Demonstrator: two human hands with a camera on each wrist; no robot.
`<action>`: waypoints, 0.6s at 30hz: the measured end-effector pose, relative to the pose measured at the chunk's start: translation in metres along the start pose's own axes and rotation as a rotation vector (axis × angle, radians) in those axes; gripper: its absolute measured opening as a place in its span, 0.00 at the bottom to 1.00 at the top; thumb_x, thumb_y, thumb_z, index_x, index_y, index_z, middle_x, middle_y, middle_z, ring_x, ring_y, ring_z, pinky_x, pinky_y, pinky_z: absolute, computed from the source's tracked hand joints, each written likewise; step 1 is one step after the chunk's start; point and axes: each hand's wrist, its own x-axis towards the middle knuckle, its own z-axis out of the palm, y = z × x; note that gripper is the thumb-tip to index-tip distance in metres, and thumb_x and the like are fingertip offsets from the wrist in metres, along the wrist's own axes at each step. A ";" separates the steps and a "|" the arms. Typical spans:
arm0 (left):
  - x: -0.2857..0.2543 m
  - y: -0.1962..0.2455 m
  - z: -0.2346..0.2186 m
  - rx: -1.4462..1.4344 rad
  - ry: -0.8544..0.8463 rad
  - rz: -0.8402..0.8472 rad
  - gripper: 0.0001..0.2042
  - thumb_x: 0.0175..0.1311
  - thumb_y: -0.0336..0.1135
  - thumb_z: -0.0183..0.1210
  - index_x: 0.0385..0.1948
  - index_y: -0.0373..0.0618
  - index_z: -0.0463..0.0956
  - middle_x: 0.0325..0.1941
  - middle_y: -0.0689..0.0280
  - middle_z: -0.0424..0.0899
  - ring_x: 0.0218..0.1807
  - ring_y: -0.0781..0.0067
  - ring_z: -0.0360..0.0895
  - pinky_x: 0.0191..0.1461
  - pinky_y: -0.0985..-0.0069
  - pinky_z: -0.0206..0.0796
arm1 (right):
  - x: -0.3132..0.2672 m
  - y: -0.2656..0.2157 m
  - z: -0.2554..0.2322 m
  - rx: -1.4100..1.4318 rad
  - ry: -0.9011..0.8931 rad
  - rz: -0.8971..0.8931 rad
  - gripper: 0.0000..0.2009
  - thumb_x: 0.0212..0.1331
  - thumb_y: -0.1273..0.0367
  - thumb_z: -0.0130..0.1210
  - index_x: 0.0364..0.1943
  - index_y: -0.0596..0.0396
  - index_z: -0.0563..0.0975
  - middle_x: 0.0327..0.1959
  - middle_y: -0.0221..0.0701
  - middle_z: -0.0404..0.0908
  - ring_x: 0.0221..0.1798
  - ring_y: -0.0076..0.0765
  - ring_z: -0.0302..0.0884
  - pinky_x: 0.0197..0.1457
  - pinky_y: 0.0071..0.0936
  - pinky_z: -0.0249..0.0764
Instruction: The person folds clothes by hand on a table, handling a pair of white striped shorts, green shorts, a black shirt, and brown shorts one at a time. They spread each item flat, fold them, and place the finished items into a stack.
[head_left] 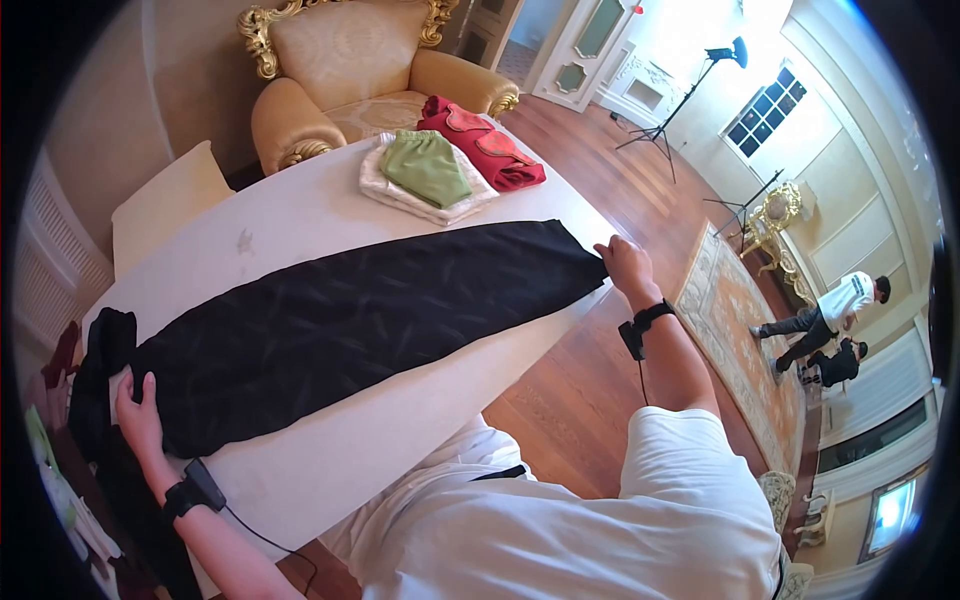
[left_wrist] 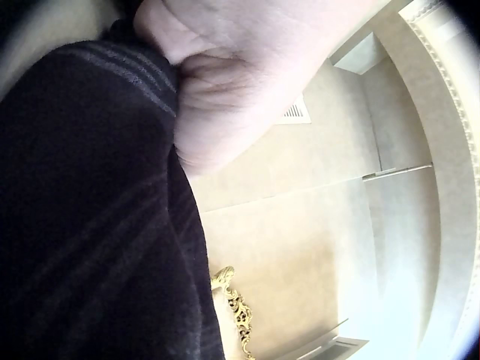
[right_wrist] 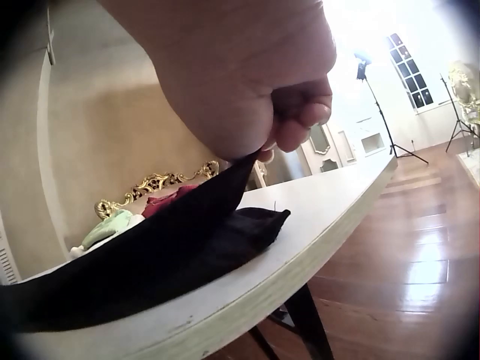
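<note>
A long black garment [head_left: 350, 330] lies stretched across the white table [head_left: 290, 490], narrowing toward its right end. Out at that end my right hand [head_left: 628, 270] pinches the garment's edge. The right wrist view shows the fabric pulled up to a point under the right hand [right_wrist: 247, 90], while a lower layer rests on the tabletop. My left hand [head_left: 140, 420] is at the wide left end, holding the cloth there. Close up in the left wrist view, dark fabric [left_wrist: 97, 210] with faint lines bunches against the left hand [left_wrist: 232, 82]; its fingertips are hidden.
Green shorts [head_left: 425, 168] lie on folded white cloth [head_left: 455, 212], beside a folded red garment [head_left: 510, 170], at the far side. More clothes [head_left: 60, 440] are heaped at the left edge. A gold-trimmed armchair [head_left: 340, 60] stands behind the table. Two people [head_left: 835, 310] are off right.
</note>
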 end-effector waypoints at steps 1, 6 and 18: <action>-0.001 0.002 -0.001 0.006 0.001 -0.002 0.30 0.73 0.52 0.65 0.63 0.32 0.76 0.66 0.47 0.82 0.68 0.49 0.78 0.74 0.62 0.67 | 0.000 0.000 0.002 -0.008 -0.016 -0.008 0.23 0.72 0.48 0.57 0.40 0.57 0.82 0.41 0.49 0.88 0.50 0.59 0.86 0.53 0.52 0.80; -0.005 0.015 -0.004 0.007 -0.010 -0.032 0.29 0.73 0.50 0.65 0.63 0.33 0.77 0.65 0.46 0.82 0.68 0.48 0.79 0.72 0.62 0.68 | 0.021 -0.018 0.006 0.067 -0.081 -0.007 0.19 0.70 0.53 0.60 0.41 0.57 0.83 0.43 0.50 0.88 0.51 0.59 0.86 0.55 0.51 0.80; -0.015 0.037 -0.008 0.011 0.047 -0.047 0.26 0.71 0.48 0.67 0.61 0.35 0.78 0.60 0.46 0.83 0.64 0.47 0.81 0.69 0.61 0.70 | 0.092 -0.069 0.055 0.323 -0.124 0.091 0.16 0.60 0.57 0.69 0.37 0.58 0.86 0.46 0.48 0.89 0.57 0.55 0.84 0.63 0.46 0.79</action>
